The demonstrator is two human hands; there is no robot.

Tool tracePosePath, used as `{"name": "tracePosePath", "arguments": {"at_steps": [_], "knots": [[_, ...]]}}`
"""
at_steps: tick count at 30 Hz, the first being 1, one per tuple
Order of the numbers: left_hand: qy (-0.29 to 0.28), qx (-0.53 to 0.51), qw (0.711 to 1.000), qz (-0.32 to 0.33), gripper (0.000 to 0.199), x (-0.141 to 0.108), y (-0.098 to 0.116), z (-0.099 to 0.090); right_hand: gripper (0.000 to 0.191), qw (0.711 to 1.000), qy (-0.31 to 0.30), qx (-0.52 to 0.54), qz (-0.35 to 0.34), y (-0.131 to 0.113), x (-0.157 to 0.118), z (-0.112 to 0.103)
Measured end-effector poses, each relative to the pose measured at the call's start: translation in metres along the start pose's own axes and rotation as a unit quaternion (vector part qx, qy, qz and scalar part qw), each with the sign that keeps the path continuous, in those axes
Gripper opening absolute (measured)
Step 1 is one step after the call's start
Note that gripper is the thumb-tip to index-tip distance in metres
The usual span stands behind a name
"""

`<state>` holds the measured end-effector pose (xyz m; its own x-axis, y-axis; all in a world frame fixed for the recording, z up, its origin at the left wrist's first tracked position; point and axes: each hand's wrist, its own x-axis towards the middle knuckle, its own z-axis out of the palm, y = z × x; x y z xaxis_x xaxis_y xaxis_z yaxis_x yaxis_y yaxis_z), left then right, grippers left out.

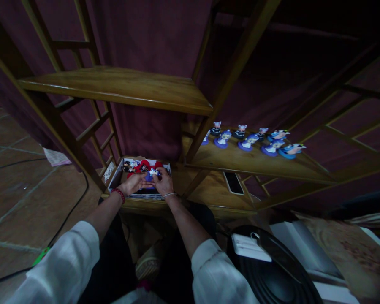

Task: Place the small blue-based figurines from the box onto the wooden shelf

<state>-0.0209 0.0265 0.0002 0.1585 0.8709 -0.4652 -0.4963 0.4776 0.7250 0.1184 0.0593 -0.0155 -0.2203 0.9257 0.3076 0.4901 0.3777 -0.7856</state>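
Over a box (114, 179) on the low shelf, both hands meet around a small white and purple figurine (153, 172). My right hand (164, 183) pinches the figurine from the right side. My left hand (135, 183) lies palm up with fingers stretched out beneath and beside it; whether those fingers touch the figurine I cannot tell. More figurines in red and black (142, 166) lie in the box behind the hands, partly hidden by them.
Several figurines stand in rows on the right shelf (209, 160). A phone-like dark slab (233, 183) lies below it. An upper wooden shelf (120, 86) juts out above the box. Right of my legs, a white object (251, 247) rests on a round black thing (272, 278).
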Motion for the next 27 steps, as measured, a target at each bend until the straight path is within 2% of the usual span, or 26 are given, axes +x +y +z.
{"name": "tracePosePath", "arguments": {"at_steps": [4,8,13,19,27], "knots": [[-0.003,-0.046,0.999,-0.02,0.018,-0.0017,0.0039,-0.0001,0.026,1.0,-0.011,0.012,0.002,-0.0008,-0.0002,-0.0007],[0.018,-0.062,0.998,-0.01,0.015,-0.0037,0.0062,0.0023,0.03,0.999,-0.018,0.027,0.007,-0.002,-0.001,-0.0007],[0.031,-0.064,0.997,-0.008,0.013,-0.0036,0.0068,0.0033,0.026,0.999,-0.028,0.02,0.014,-0.002,-0.0011,-0.0003],[0.028,-0.075,0.997,-0.003,0.007,-0.0011,0.0048,-0.0003,0.028,0.999,-0.029,0.012,0.011,-0.0022,-0.0014,-0.0009],[0.04,-0.105,0.993,0.022,0.012,0.0034,0.0017,-0.0032,0.031,0.999,-0.04,0.006,0.003,-0.0045,-0.0021,-0.0024]]}}
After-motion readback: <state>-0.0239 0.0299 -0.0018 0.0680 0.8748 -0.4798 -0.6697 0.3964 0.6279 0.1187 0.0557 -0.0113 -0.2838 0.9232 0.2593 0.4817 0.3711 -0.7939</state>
